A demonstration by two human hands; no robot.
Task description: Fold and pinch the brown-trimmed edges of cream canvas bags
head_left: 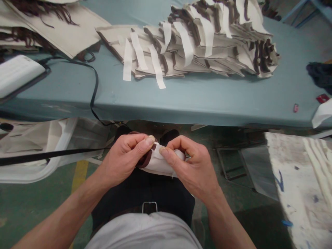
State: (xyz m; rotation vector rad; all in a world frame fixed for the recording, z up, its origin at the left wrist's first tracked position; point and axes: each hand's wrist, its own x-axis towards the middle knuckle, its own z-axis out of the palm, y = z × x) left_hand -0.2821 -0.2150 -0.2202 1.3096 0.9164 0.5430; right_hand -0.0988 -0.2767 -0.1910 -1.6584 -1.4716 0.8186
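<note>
Over my lap, both hands hold a small white fabric piece (158, 165) with a dark brown edge. My left hand (127, 155) pinches its brown-trimmed left side between thumb and forefinger. On the other side, my right hand (192, 162) pinches the white part, thumb pressed on top and fingers curled beneath. The two thumbs are close together. Fingers hide part of the piece, so its full shape cannot be made out. Beyond the hands, a long overlapping row of beige fabric pieces (220, 52) with dark brown edges lies on the table; white strips (185, 43) hang from several of them.
The blue-green table (207, 100) runs across in front of me. Beige panels with dark fringe (77, 27) and a white device (20, 74) with a black cord lie at its left. A white plastic bin (59, 148) stands left below; a stained white board (293, 166) is at right.
</note>
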